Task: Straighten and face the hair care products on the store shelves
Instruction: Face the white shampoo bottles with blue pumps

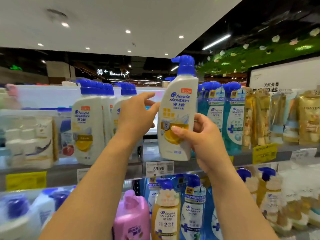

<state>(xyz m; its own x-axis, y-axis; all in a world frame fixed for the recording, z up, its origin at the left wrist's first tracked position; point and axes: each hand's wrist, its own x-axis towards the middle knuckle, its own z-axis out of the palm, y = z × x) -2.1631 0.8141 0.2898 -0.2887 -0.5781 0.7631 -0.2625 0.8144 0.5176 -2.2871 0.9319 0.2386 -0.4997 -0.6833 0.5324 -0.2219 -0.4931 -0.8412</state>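
White pump bottle (178,118) reads "head & shoulders"; shelf price tag (159,168) "89.90"; far lit sign (112,72) "Beauty+"; near yellow bottle (166,217) "2合1"; right gold packs (310,116) "PANTENE".

Smooth white plastic on the bottle (176,118), faint sheen, with a glossy blue plastic pump (186,65) and a slick printed label (174,129). Gold pouches (310,116) gleam like foil film. The teal bottles (234,118) look translucent and shiny. Paper price tag (159,168), matt. The pink bottle (131,217) is satiny plastic.
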